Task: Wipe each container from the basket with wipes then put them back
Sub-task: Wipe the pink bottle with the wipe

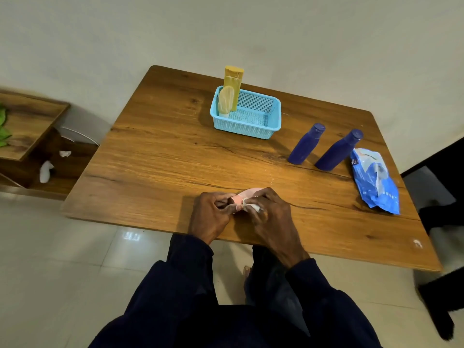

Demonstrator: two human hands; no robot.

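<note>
Near the table's front edge my left hand [213, 212] grips the end of a small pink tube [247, 193]. My right hand [267, 212] pinches a white wipe [253, 205] against the tube, covering most of it. At the back stands a light blue mesh basket [261, 124] holding a tall yellow bottle [233, 84] and a pale cream tube [226, 101] in its left corner. Two dark blue bottles [305, 144] [337, 151] stand on the table right of the basket. A blue wipes pack [374, 179] lies at the right edge.
The wooden table [163, 159] stands against a pale wall. A low wooden shelf [27, 126] at the left holds crumpled white wipes [46, 170]. A dark chair [439, 192] stands at the right. The floor is tiled.
</note>
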